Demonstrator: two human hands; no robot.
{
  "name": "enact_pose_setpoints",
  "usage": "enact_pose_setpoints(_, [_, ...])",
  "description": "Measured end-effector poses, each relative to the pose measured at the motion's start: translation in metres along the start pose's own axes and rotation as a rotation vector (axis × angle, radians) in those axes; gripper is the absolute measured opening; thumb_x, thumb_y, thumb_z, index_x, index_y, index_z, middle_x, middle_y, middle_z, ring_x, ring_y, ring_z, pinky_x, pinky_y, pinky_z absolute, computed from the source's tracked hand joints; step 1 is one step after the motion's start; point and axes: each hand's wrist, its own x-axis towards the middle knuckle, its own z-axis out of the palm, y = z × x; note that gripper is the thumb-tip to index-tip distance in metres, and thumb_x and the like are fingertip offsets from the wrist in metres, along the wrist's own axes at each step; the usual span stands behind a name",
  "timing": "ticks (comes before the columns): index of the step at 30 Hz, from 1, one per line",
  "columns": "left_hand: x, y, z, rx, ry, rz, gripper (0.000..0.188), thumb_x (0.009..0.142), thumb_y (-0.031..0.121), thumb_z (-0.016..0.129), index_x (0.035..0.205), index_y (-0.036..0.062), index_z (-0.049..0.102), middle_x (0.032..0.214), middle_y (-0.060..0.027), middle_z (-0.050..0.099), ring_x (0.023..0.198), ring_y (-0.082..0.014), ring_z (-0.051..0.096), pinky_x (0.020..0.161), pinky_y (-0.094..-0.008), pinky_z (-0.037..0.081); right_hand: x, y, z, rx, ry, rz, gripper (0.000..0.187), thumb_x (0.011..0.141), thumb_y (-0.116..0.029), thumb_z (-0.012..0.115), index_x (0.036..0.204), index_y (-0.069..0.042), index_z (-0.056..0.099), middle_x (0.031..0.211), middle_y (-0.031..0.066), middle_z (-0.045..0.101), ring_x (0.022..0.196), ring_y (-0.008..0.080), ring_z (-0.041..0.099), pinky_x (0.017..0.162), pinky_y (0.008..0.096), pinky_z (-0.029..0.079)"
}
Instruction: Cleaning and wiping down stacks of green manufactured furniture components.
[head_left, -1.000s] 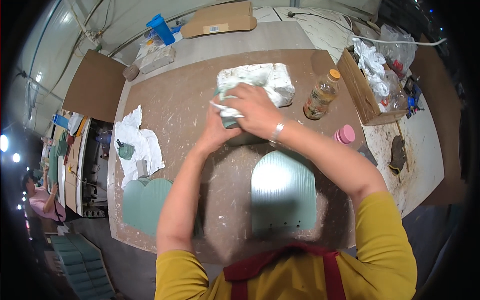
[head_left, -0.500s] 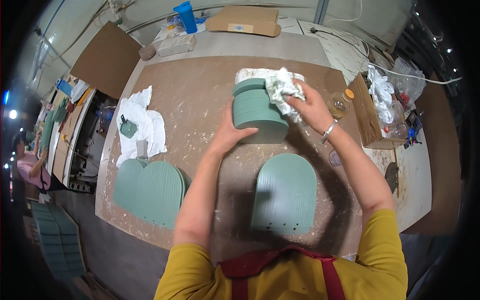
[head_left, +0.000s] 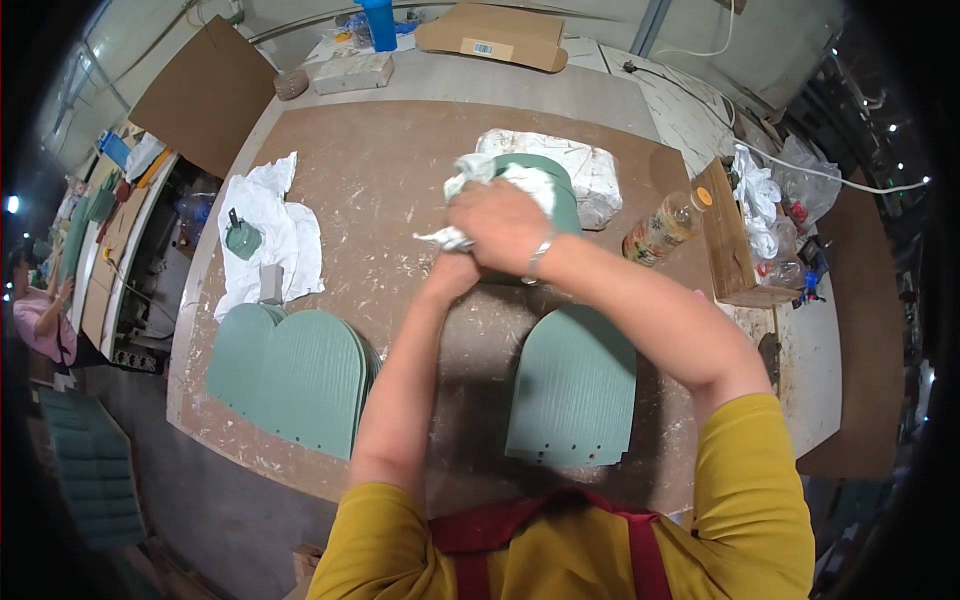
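A crumpled white cloth (head_left: 530, 182) is gripped in my right hand (head_left: 500, 228) and pressed onto the top and left side of a green, rounded wooden piece (head_left: 567, 205). This piece stands in front of a white, paint-stained block (head_left: 597, 180). Beside its near left side is my left hand (head_left: 455, 272); its fingers are hidden behind my right hand. Closer to me lies a green arch-shaped panel (head_left: 572, 390) with small holes along its straight edge. More green arched panels (head_left: 310, 380) lie stacked at the left.
At left, a white cloth (head_left: 300, 232) holds a small green container (head_left: 243, 240) and a grey block (head_left: 271, 285). A bottle with an orange cap (head_left: 665, 230) stands right, near a wooden box (head_left: 735, 250) of rags. A person (head_left: 45, 320) works far left.
My right hand has swept the cloth leftward across the green rounded piece, from its right side to its left. It now covers most of my left hand. The view has shifted slightly.
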Motion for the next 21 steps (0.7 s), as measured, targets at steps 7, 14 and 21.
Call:
enact_pose_setpoints(7, [0.003,0.023,0.023,0.137,0.28,0.251,0.068,0.07,0.021,0.078,0.128,0.0022,0.048,0.126,-0.0157,0.052,0.122,-0.0241,0.046,0.1,-0.0356,0.038,-0.042,0.045,-0.034,0.132,0.127,-0.025,0.028,0.07,-0.01,0.062,0.098,-0.005,0.065,0.104,0.0099,0.062,0.102,0.0274,0.055,0.089,0.0371,0.045])
enact_pose_setpoints(14, [0.006,0.002,0.002,0.0,0.066,0.09,0.086,0.064,0.02,0.081,0.135,0.0007,0.036,0.132,-0.0164,0.044,0.123,-0.0263,0.043,0.101,-0.0351,0.037,-0.021,0.014,-0.004,0.129,0.206,0.031,0.023,0.071,-0.007,0.058,0.093,-0.006,0.063,0.101,0.0107,0.059,0.102,0.0282,0.055,0.088,0.0385,0.043])
enact_pose_setpoints(21, [0.015,0.015,0.019,0.159,0.152,0.219,0.096,0.06,0.023,0.084,0.137,0.0012,0.03,0.135,-0.0181,0.04,0.126,-0.0289,0.041,0.104,-0.0366,0.036,-0.068,0.04,-0.008,0.27,0.45,0.193,0.03,0.071,-0.004,0.056,0.1,-0.002,0.06,0.112,0.0124,0.058,0.108,0.0305,0.053,0.091,0.0392,0.042])
